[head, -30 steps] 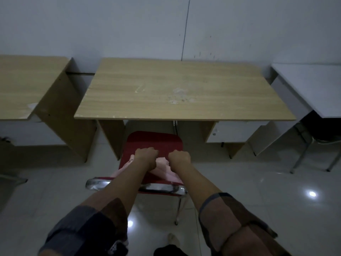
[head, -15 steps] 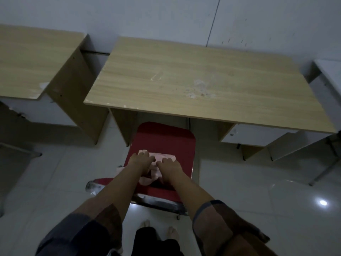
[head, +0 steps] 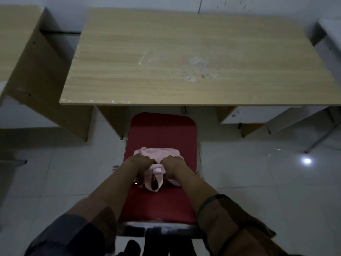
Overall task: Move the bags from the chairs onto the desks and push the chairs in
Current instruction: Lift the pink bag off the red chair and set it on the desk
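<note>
At far left a second wooden desk [head: 16, 52] is parted from the middle desk [head: 175, 58] by a narrow gap. The pink bag [head: 156, 154] is gripped on the red chair [head: 162, 130] seat by the left hand [head: 140, 162] and right hand [head: 172, 162], fingers curled into its fabric. The chair's front edge is tucked just beneath the desk's near edge; open tiled floor [head: 258, 172] is seen on either side.

Bag [head: 158, 154] on chair [head: 162, 132], seemingly partly under desk [head: 184, 60].
</note>
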